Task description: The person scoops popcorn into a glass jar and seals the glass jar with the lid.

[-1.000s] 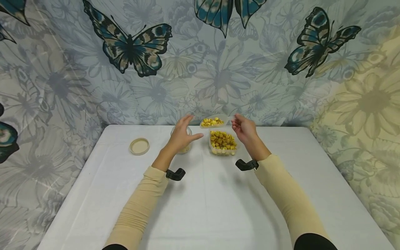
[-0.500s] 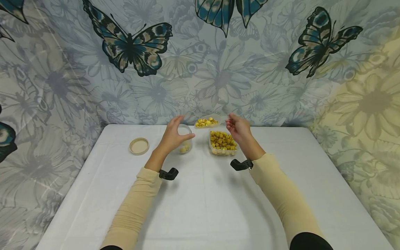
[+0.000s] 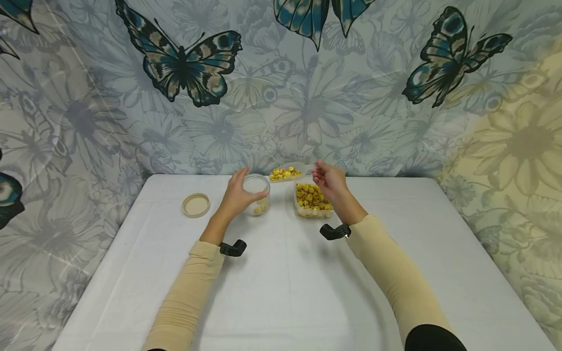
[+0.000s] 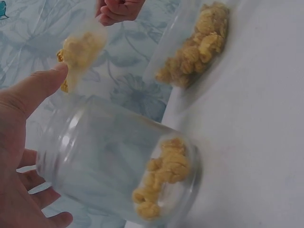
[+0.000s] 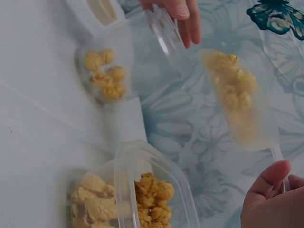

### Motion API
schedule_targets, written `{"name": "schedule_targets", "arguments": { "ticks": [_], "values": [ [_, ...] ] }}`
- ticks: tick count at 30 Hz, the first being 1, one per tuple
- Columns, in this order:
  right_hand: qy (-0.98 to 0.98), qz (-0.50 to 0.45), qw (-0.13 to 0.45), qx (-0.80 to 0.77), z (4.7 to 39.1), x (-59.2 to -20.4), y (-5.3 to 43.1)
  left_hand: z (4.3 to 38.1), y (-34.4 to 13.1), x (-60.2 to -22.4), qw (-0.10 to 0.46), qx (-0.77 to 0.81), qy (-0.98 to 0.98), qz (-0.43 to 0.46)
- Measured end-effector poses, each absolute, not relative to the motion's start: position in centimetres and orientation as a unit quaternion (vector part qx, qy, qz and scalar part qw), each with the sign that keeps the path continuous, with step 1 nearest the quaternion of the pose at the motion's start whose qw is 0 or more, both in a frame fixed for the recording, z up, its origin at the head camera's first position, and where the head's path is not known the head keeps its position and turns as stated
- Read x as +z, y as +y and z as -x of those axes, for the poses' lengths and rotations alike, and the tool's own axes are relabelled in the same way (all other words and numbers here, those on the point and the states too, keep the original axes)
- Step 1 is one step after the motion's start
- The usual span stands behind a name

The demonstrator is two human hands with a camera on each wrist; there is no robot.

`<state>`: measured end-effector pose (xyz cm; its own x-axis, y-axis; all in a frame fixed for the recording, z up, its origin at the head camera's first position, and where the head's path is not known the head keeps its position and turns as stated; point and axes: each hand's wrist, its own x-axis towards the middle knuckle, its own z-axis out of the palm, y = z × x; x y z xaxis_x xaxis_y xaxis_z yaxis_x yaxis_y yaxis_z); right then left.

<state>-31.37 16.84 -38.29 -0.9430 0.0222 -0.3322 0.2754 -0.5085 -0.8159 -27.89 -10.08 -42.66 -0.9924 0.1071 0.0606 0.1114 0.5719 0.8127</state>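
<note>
My right hand grips the thin handle of a translucent plastic scoop, loaded with yellow caramel popcorn. The scoop hangs above and behind a square plastic container of popcorn. To its left, a clear jar stands upright and uncovered, with several popcorn pieces on its bottom. My left hand is spread round the jar's upper part. In the left wrist view its thumb lies apart from the glass, and the other fingers are beside the rim; whether they touch is unclear.
A round beige-rimmed lid lies on the white-clothed table, left of the jar. Close behind the table's far edge hangs a butterfly-patterned backdrop. Both wrists wear black camera bands.
My right hand has carried the loaded scoop leftward, from over the container toward the jar. My left hand has moved left, from in front of the jar to its left side, uncovering it.
</note>
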Motion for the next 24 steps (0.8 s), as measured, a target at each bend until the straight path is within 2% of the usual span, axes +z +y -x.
{"name": "schedule_targets", "arguments": {
  "ticks": [16,24],
  "values": [
    [0.506,-0.154,0.073,-0.846,31.4,-38.6,16.0,28.2,-10.3,-44.6,-0.027,-0.472,-0.881,0.017],
    [0.510,-0.139,0.069,-0.846,31.5,-38.4,15.5,28.4,-10.4,-45.5,-0.017,-0.490,-0.872,0.014]
  ]
}}
